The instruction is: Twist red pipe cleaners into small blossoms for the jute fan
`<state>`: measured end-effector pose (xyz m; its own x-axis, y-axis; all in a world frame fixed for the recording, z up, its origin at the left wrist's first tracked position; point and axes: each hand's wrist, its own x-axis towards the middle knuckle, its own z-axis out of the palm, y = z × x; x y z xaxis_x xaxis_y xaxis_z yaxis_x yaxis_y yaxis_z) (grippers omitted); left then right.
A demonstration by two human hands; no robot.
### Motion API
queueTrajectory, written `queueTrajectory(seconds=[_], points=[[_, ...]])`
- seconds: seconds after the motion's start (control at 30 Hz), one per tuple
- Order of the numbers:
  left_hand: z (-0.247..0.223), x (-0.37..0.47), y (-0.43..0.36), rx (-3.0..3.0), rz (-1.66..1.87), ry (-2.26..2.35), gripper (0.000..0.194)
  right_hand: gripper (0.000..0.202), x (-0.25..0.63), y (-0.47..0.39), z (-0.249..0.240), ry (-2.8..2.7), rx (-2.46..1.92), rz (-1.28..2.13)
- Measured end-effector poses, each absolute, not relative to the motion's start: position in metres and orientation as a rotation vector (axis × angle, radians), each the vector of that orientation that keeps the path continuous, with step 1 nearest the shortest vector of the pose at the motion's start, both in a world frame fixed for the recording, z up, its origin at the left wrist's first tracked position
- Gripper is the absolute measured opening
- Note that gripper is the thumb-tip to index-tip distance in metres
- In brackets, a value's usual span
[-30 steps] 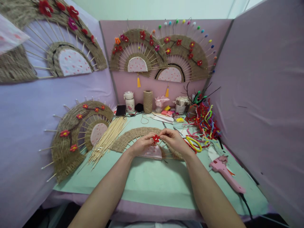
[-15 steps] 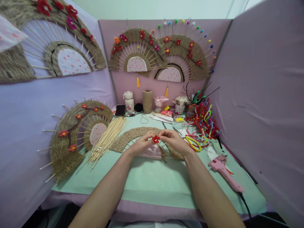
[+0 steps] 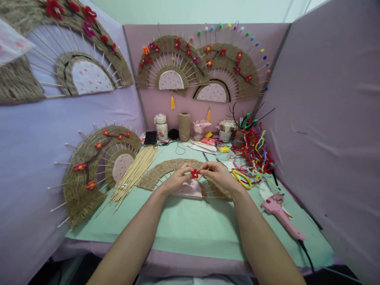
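Between my two hands is a small red flower [image 3: 195,174] with a pale centre, held above a twine-wrapped fan [image 3: 166,166]. My left hand [image 3: 177,179] pinches its left side with thumb and fingers. From the other side, my right hand [image 3: 216,174] is closed, thumb and forefinger pressed at the flower's right petals. Beneath the hands lies the fan, with thin sticks and a spotted pink half-round centre [image 3: 188,189]; my hands hide part of it. Yellow-handled scissors [image 3: 242,180] rest just right of my right wrist.
A bundle of thin sticks [image 3: 133,174] lies left, beside a finished fan [image 3: 86,178] leaning on the wall. On the right are a pink glue gun [image 3: 282,217] with its cord and a heap of pipe cleaners [image 3: 255,150]. A twine spool [image 3: 184,126] and white jar [image 3: 161,127] stand at the back.
The red flower is turned slightly between my fingertips. Both hands stay in nearly the same place.
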<state>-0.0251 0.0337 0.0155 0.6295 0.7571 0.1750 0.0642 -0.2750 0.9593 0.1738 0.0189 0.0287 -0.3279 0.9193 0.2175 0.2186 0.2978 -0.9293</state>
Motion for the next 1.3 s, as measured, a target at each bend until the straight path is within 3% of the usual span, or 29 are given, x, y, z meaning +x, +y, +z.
queueTrajectory(seconds=[0.67, 1.3], points=[[0.011, -0.025, 0.036, 1.611, 0.789, 0.627, 0.033, 0.016, 0.168, 0.015, 0.032, -1.918, -0.913, 0.706], [0.015, -0.024, 0.035, 1.648, 0.896, 0.696, 0.031, 0.021, 0.162, 0.019, 0.025, -1.636, -0.959, 1.061]])
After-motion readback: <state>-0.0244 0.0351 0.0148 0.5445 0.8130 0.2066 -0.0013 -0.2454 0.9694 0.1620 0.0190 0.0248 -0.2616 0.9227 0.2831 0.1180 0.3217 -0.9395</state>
